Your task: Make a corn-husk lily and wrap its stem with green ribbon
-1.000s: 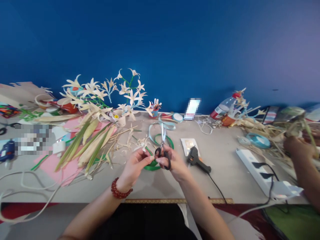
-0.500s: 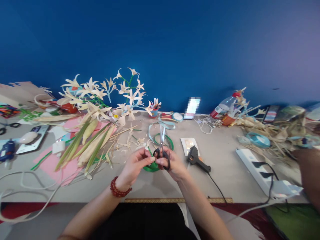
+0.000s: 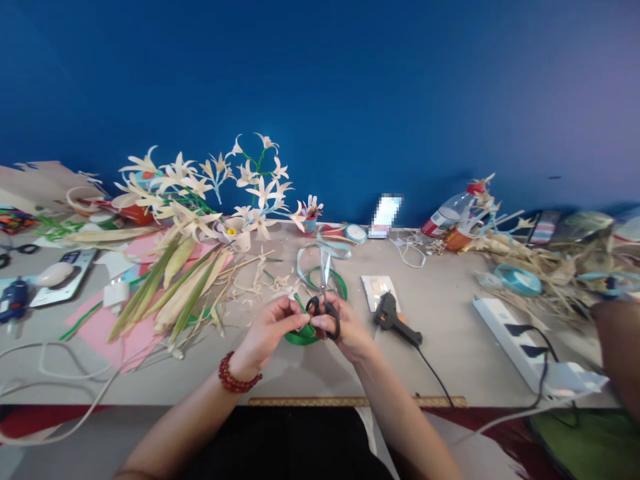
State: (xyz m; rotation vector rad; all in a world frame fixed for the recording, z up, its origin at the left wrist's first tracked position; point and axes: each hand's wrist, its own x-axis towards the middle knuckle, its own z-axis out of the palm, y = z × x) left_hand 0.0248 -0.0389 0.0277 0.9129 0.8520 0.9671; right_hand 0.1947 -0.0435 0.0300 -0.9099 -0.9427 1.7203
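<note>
In the head view, a pair of black-handled scissors [image 3: 330, 313] hangs on my right hand [image 3: 347, 330], blades pointing away from me. That hand's thumb and finger also press near the green ribbon [image 3: 301, 304]. My left hand [image 3: 277, 327], with a red bead bracelet at the wrist, pinches the same ribbon close to its end. Both sets of fingertips nearly meet. Below and behind them lies the rest of the green ribbon in loops [image 3: 303, 337] on the table. Pale blue ribbon [image 3: 303, 263] curls just past the scissor blades.
A black glue gun [image 3: 397, 320] rests right of my hands, its cord running to the front edge. Corn husks [image 3: 193, 300] and scraps lie left. Husk flowers [image 3: 265, 193] stand behind. A white power strip [image 3: 520, 347] sits right, near another person's arm [image 3: 620, 347].
My hands stay almost in place, with the left one shifting very slightly left. The scissors and ribbon hold nearly the same position.
</note>
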